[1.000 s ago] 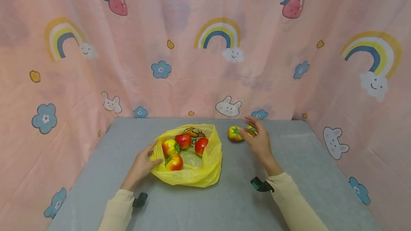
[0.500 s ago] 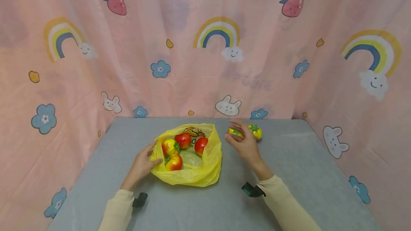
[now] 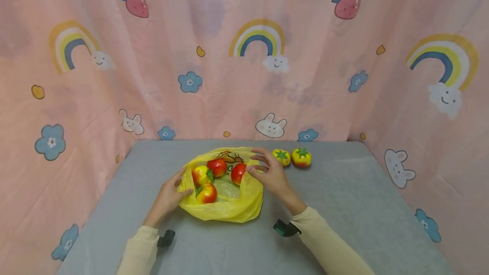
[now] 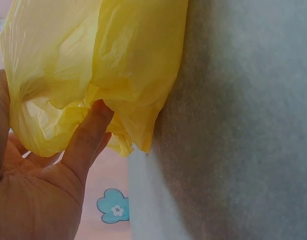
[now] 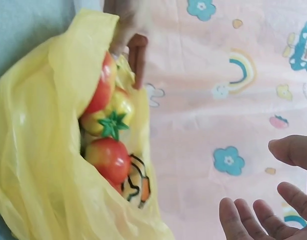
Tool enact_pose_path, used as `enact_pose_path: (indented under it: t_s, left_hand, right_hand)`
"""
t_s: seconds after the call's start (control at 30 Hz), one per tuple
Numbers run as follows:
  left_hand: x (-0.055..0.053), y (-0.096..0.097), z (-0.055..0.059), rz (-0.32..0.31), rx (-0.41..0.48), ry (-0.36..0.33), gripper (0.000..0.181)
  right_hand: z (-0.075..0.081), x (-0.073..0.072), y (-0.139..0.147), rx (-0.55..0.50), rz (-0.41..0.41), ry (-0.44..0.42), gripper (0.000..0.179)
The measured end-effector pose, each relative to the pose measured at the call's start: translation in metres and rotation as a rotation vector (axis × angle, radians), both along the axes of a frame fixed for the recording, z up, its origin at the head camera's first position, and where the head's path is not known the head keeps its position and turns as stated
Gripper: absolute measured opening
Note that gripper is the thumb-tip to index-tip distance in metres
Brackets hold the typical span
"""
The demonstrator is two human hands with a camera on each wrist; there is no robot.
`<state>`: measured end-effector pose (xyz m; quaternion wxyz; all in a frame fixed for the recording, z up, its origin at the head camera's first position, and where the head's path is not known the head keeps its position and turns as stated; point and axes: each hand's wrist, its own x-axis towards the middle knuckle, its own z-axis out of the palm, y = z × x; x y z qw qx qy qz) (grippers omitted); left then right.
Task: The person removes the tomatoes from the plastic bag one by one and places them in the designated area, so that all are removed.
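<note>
A yellow plastic bag [image 3: 248, 209] stands with its mouth wide on the grey table. Inside lie several red and yellow tomatoes [image 3: 207, 194], some with green star-shaped tops. My left hand [image 3: 169, 195] holds the bag's left rim, thumb on the inner side and fingers outside; the left wrist view shows the thumb [image 4: 91, 135] against the plastic. Over the bag's right rim hovers my right hand [image 3: 276, 178], fingers loosely spread and nothing between them. In the right wrist view its fingers [image 5: 261, 220] are apart from the bag.
Behind and right of the right hand, two yellow-red tomatoes, one nearer [image 3: 281, 157] and one farther right [image 3: 301, 158], sit side by side on the table [image 3: 344, 207]. A pink patterned curtain [image 3: 214, 113] hangs round the back and sides.
My right hand has moved left from over the two loose tomatoes to the bag's right rim, uncovering both tomatoes. The left hand and the bag have stayed in place.
</note>
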<state>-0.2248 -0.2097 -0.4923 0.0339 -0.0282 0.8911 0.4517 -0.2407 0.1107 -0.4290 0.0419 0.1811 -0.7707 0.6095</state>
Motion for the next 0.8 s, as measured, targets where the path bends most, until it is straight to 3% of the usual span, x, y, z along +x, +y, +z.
enact_pose_path:
  t_s: [0.23, 0.57, 0.8]
  left_hand:
    - [-0.001, 0.002, -0.001, -0.007, 0.002, 0.009, 0.079]
    - [-0.002, -0.001, -0.002, -0.01, 0.008, 0.003, 0.079]
    - [-0.002, -0.002, -0.004, -0.014, -0.003, 0.003, 0.079]
  right_hand:
    - [-0.014, 0.0, -0.021, -0.006, 0.054, -0.012, 0.049]
    - [-0.02, 0.0, -0.053, 0.009, 0.082, -0.04, 0.05]
    - [-0.031, -0.001, -0.067, 0.029, 0.134, -0.102, 0.05]
